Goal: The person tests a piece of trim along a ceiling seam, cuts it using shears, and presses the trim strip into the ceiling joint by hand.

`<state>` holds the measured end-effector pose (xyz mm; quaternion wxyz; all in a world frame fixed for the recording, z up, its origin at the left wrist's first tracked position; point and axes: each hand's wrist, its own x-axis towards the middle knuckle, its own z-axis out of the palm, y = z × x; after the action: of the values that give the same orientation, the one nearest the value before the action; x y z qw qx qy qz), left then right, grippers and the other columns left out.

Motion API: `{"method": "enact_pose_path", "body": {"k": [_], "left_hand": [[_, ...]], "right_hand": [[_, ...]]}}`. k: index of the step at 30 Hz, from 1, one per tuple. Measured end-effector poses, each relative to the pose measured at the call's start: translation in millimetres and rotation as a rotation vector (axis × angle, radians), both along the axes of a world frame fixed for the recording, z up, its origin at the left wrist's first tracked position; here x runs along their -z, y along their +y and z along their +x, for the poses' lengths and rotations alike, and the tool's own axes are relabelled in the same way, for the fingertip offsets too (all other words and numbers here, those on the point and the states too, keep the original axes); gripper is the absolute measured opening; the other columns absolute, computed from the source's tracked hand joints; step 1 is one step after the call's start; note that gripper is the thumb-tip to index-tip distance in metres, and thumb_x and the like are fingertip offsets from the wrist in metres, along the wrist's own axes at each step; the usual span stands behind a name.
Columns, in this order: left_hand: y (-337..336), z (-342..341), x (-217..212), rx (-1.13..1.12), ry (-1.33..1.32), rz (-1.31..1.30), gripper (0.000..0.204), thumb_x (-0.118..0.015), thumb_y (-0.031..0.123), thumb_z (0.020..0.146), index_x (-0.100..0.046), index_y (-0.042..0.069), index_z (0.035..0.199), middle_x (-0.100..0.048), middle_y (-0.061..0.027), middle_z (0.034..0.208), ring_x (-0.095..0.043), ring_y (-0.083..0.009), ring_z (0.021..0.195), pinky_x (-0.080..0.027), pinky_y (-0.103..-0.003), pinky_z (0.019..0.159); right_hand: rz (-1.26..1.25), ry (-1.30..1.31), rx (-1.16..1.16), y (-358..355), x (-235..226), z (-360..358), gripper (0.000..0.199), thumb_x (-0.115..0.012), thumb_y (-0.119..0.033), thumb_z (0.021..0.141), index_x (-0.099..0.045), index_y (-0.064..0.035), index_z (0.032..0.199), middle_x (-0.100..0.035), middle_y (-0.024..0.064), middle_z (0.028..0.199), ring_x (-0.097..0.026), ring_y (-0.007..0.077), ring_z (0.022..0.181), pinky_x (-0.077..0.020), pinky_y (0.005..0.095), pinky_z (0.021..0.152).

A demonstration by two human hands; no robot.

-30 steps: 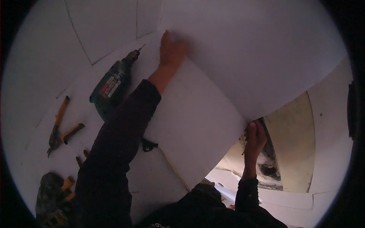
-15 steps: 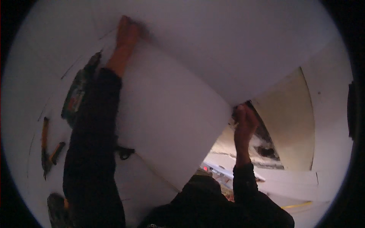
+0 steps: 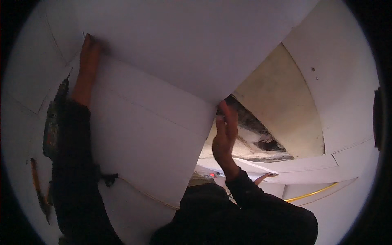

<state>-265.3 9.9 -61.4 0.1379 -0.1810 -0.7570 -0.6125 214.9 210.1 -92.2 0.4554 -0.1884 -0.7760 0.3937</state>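
A large white panel point(image 3: 147, 134), flat and rigid-looking, fills the middle of the view, tilted so its long edges run diagonally. Its face is plain and matte (a faint straight line crosses it). The upper end slips under another white sheet point(image 3: 196, 41); the lower corner points down toward the person's body.

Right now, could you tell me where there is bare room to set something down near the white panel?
The white surface beyond the left hand, at upper left, looks bare. Left of the white panel it is crowded: a drill and orange-handled tools. The right hand holds the panel's right edge.
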Motion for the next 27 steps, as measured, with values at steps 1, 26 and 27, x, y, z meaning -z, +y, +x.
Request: {"method": "enact_pose_path", "body": {"k": [1,26,27], "left_hand": [[0,0,0,-0.021,-0.002,-0.043,0.069,-0.063,0.026,0.096,-0.047,0.001,0.158,-0.056,-0.0196,0.154,-0.056,-0.0333,0.14,-0.042,-0.04,0.118],[10,-41,28,-0.196,0.314,-0.475,0.05,-0.054,0.028,0.108,-0.054,-0.002,0.148,-0.052,-0.0255,0.158,-0.049,-0.0347,0.149,-0.039,-0.041,0.123],[12,-34,24,-0.208,0.304,-0.436,0.046,-0.053,0.026,0.108,-0.057,-0.001,0.146,-0.052,-0.0257,0.157,-0.05,-0.0359,0.147,-0.041,-0.042,0.122]], "right_hand": [[0.007,-0.002,0.0,0,-1,2,0.04,-0.056,-0.007,0.105,-0.064,-0.0031,0.144,-0.062,0.0179,0.137,-0.057,0.0308,0.128,-0.0428,0.0421,0.112],[-0.063,0.044,-0.196,3,-85,4,0.05,-0.052,-0.017,0.111,-0.048,-0.0012,0.159,-0.051,0.0108,0.148,-0.054,0.0255,0.139,-0.0406,0.0417,0.118],[-0.049,0.03,-0.197,5,-87,5,0.051,-0.052,-0.018,0.111,-0.048,-0.0013,0.159,-0.052,0.0112,0.149,-0.054,0.0255,0.139,-0.0407,0.0419,0.118]]}}
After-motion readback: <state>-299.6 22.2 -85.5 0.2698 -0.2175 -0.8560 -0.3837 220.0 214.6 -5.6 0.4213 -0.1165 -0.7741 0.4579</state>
